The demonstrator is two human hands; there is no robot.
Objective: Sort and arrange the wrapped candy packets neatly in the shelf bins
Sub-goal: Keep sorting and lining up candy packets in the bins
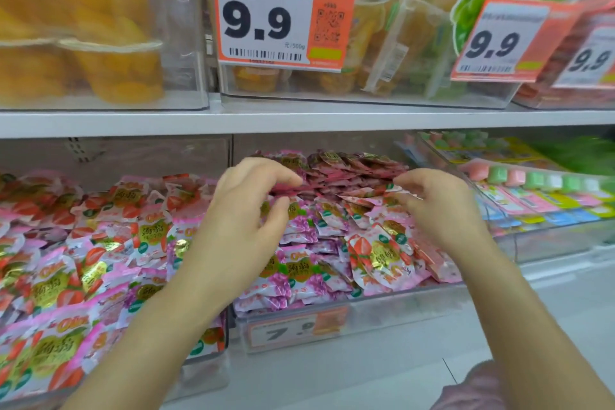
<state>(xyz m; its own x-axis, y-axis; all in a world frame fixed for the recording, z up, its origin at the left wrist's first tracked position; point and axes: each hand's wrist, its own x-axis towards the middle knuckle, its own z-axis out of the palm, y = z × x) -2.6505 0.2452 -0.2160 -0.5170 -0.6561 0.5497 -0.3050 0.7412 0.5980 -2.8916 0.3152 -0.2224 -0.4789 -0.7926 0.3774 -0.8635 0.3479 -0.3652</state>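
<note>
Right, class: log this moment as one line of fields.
left hand: pinching dark pink packet stack | right hand: at stack's other end, grip unclear | place: middle bin, rear | front packets: loose

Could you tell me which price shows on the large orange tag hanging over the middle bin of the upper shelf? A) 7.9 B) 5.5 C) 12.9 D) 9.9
D: the orange price tag on the upper middle bin reads 9.9 in bold black digits, above a barcode and beside a QR code.
</note>
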